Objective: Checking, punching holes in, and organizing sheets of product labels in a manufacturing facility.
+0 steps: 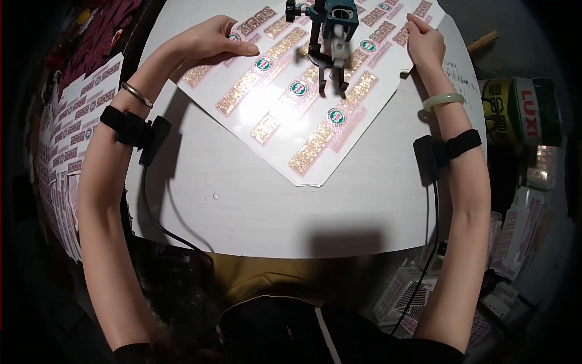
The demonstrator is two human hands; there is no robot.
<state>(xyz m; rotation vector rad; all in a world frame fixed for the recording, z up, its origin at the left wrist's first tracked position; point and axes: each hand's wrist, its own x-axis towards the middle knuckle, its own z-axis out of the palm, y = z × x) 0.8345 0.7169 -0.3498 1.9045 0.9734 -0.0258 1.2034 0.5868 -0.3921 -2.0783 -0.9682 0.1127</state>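
Note:
A large white printed sheet (285, 130) with rows of gold and pink labels lies tilted on the white table (260, 206). My left hand (212, 39) rests flat on the sheet's left part, fingers stretched out over the labels. My right hand (424, 39) pinches the sheet's right edge near its far corner. A teal and black metal clamp device (330, 42) stands over the sheet between my hands. Both forearms carry black strapped sensors with cables.
Stacks of similar printed sheets (73, 121) lie to the left of the table. On the right are a green and red box (521, 112) and folded cartons (515, 230) on the floor. A wooden stick (482, 41) lies at the far right.

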